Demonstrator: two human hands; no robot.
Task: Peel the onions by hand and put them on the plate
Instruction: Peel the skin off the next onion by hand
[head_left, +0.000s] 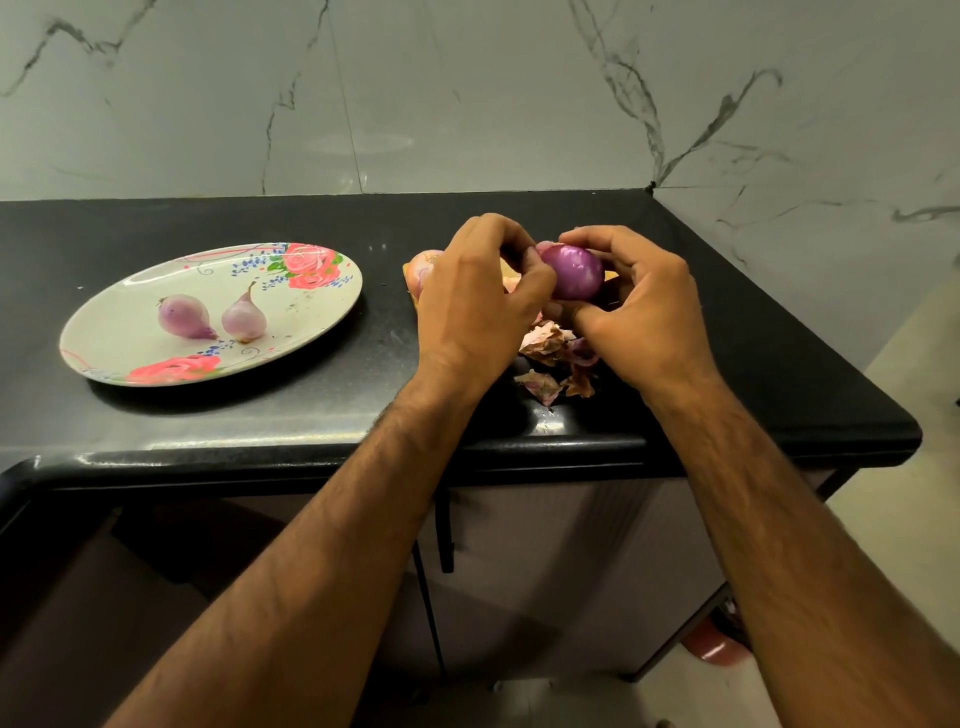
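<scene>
White marble wall (467, 78) with grey veins across the top of the frame, meeting a second marble wall (831, 171) at a corner upper right. Glossy black counter (208, 426) through the middle, catching glints of light along its front edge. Brownish cabinet doors (571, 571) beneath; pale floor (909, 545) at the right edge.

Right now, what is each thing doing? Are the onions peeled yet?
plate: flat on the counter, holding two onions
left pale onion: peeled, lying on the plate
right pale onion: peeled, lying on the plate
purple onion: held up, shiny, mostly peeled
left hand: pinches the purple onion's end
right hand: grips the purple onion
papery onion: behind the left hand, unpeeled
peels: loose pile below the hands
</scene>
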